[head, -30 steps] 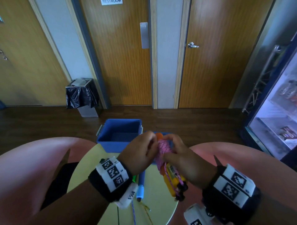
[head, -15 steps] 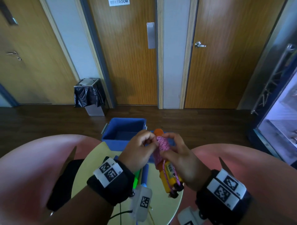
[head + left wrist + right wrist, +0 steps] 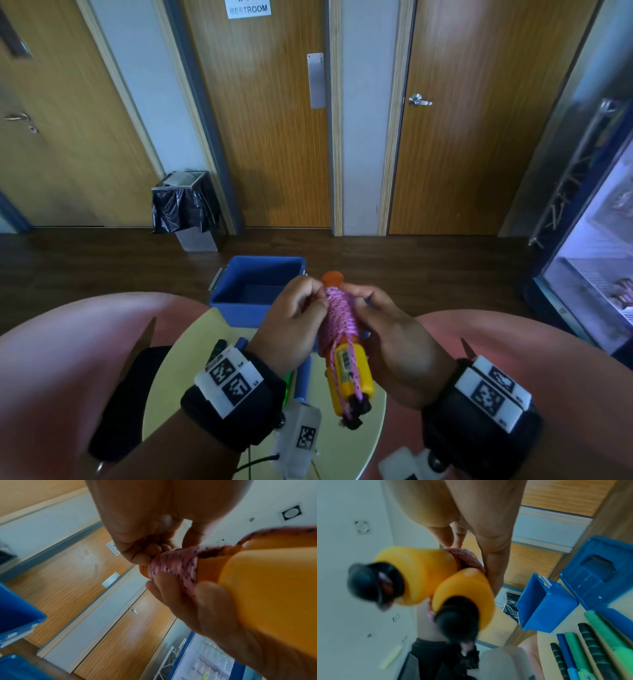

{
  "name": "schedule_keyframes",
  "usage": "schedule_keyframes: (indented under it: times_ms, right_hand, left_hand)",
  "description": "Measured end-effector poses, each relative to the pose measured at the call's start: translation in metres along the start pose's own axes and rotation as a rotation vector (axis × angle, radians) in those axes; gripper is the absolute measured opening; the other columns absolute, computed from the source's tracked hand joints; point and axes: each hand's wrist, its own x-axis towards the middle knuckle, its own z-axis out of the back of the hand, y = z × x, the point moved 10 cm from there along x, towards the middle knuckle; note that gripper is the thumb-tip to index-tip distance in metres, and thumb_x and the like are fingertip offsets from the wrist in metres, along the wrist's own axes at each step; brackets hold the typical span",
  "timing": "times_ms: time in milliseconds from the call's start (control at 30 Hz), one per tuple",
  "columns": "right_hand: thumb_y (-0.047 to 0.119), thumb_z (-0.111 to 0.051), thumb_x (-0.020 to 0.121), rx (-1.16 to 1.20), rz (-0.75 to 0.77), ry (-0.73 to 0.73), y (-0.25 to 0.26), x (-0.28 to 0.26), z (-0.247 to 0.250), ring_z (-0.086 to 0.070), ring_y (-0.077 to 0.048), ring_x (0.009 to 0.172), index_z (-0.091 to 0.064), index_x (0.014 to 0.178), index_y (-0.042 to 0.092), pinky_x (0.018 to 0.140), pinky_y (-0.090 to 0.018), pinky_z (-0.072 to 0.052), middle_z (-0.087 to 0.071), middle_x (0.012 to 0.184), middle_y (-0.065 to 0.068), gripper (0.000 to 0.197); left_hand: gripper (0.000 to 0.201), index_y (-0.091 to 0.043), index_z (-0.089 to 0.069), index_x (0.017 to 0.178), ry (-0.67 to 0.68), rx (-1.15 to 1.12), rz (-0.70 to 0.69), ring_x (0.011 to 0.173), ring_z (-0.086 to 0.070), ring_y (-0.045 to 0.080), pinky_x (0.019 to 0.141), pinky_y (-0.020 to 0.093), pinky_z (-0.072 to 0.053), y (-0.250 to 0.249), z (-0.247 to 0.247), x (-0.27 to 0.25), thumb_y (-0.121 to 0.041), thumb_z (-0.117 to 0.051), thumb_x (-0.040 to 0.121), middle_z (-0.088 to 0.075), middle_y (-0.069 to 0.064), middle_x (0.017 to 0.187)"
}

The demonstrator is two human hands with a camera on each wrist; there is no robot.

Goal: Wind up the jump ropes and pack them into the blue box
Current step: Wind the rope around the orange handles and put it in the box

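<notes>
A pink jump rope (image 3: 339,317) is wound round its two orange handles (image 3: 349,380), held upright above the small round table. My right hand (image 3: 383,329) grips the wound bundle from the right. My left hand (image 3: 294,318) pinches the rope at the top of the winding, fingers curled. In the left wrist view the pink rope (image 3: 173,563) sits between my fingertips (image 3: 142,559). The right wrist view shows the black end caps (image 3: 368,584) of the orange handles. Behind the hands the blue box (image 3: 260,291) stands open with nothing seen inside.
More jump ropes with green, blue and black handles (image 3: 590,649) lie on the yellow table (image 3: 363,442). The box lid (image 3: 597,572) lies open beside the box. A bin with a black bag (image 3: 186,209) stands by the wooden doors. A glass-fronted fridge (image 3: 596,267) is at right.
The bundle and both hands have stayed together in front of the box. My left fingers have shifted up to the top of the winding. The head view has tilted slightly.
</notes>
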Motion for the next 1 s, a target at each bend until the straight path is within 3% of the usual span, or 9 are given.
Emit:
schedule_keyframes:
  times_ms: [133, 200, 267, 400, 467, 567, 767, 900, 1000]
  right_hand:
    - [0.020, -0.051, 0.102, -0.030, 0.000, 0.024, 0.003, -0.001, -0.001, -0.064, -0.035, 0.080, -0.072, 0.092, 0.026, 0.087, -0.068, -0.049, -0.069, 0.097, -0.021, 0.024]
    - [0.017, -0.051, 0.102, -0.095, 0.038, 0.011, 0.008, 0.000, 0.001, -0.069, -0.027, 0.076, -0.070, 0.100, 0.022, 0.071, -0.047, -0.059, -0.073, 0.094, -0.016, 0.020]
    - [0.012, -0.048, 0.103, -0.179, 0.093, -0.023, 0.013, -0.001, 0.002, -0.069, -0.018, 0.068, -0.066, 0.105, 0.019, 0.058, -0.032, -0.056, -0.074, 0.087, -0.010, 0.019]
    - [0.019, -0.059, 0.098, -0.363, 0.190, -0.035, 0.017, -0.002, -0.002, -0.071, -0.017, 0.079, -0.061, 0.109, 0.044, 0.071, -0.035, -0.060, -0.069, 0.108, -0.007, 0.028]
    - [0.023, -0.073, 0.088, -0.448, 0.189, -0.014, 0.013, -0.001, -0.002, -0.071, -0.012, 0.091, -0.045, 0.127, 0.050, 0.081, -0.036, -0.061, -0.065, 0.116, 0.000, 0.055]
    - [0.030, -0.081, 0.074, -0.545, 0.163, 0.025, 0.009, 0.005, -0.004, -0.071, -0.011, 0.092, -0.031, 0.143, 0.043, 0.083, -0.038, -0.060, -0.066, 0.112, 0.004, 0.086]
    - [0.027, -0.073, 0.084, -0.746, 0.337, -0.044, 0.032, 0.004, -0.009, -0.066, -0.007, 0.081, -0.037, 0.115, 0.053, 0.069, -0.026, -0.058, -0.063, 0.097, 0.006, 0.055]
    - [0.039, -0.066, 0.084, -0.969, 0.335, -0.081, 0.031, 0.006, -0.009, -0.057, -0.005, 0.086, -0.020, 0.151, 0.034, 0.068, -0.020, -0.046, -0.054, 0.112, 0.005, 0.081]
    - [0.041, -0.063, 0.085, -1.100, 0.308, -0.054, 0.029, 0.002, -0.008, -0.053, -0.006, 0.098, -0.003, 0.158, 0.029, 0.077, -0.022, -0.044, -0.048, 0.122, 0.004, 0.095]
  left_hand:
    - [0.042, -0.017, -0.055, 0.076, -0.027, 0.075, -0.023, 0.069, -0.053, 0.015, 0.064, 0.029, -0.044, -0.005, 0.001, -0.002, -0.059, -0.052, 0.081, -0.053, -0.001, 0.072]
    - [0.048, -0.017, -0.055, 0.074, -0.051, 0.139, -0.005, 0.070, -0.056, 0.017, 0.067, 0.037, -0.046, -0.005, 0.005, -0.002, -0.065, -0.051, 0.080, -0.055, 0.002, 0.072]
    - [0.048, -0.017, -0.054, 0.073, -0.038, 0.132, 0.014, 0.070, -0.056, 0.023, 0.069, 0.046, -0.048, -0.005, 0.005, -0.001, -0.064, -0.051, 0.081, -0.055, 0.005, 0.070]
    - [0.035, -0.018, -0.058, 0.078, -0.051, 0.085, 0.015, 0.072, -0.058, 0.029, 0.071, 0.053, -0.051, -0.010, 0.008, 0.001, -0.053, -0.055, 0.086, -0.057, 0.009, 0.072]
    - [0.027, -0.019, -0.058, 0.077, -0.080, 0.065, 0.024, 0.071, -0.059, 0.028, 0.071, 0.053, -0.052, -0.011, 0.013, 0.001, -0.044, -0.057, 0.087, -0.059, 0.007, 0.071]
    - [0.031, -0.019, -0.058, 0.077, -0.045, 0.112, 0.035, 0.070, -0.059, 0.022, 0.071, 0.052, -0.052, -0.009, 0.011, 0.000, -0.048, -0.055, 0.087, -0.060, 0.004, 0.071]
    - [0.026, -0.018, -0.052, 0.074, -0.056, 0.299, -0.103, 0.071, -0.054, 0.013, 0.065, 0.034, -0.047, -0.027, 0.009, -0.003, -0.032, -0.058, 0.095, -0.053, -0.002, 0.073]
    - [0.042, -0.015, -0.054, 0.082, 0.162, 0.310, 0.045, 0.069, -0.057, 0.022, 0.068, 0.052, -0.048, -0.010, -0.004, 0.000, -0.052, -0.041, 0.095, -0.058, 0.008, 0.074]
    - [0.048, -0.018, -0.060, 0.096, 0.272, 0.334, 0.023, 0.076, -0.062, 0.022, 0.074, 0.053, -0.049, -0.011, -0.006, 0.001, -0.059, -0.036, 0.093, -0.064, 0.008, 0.083]
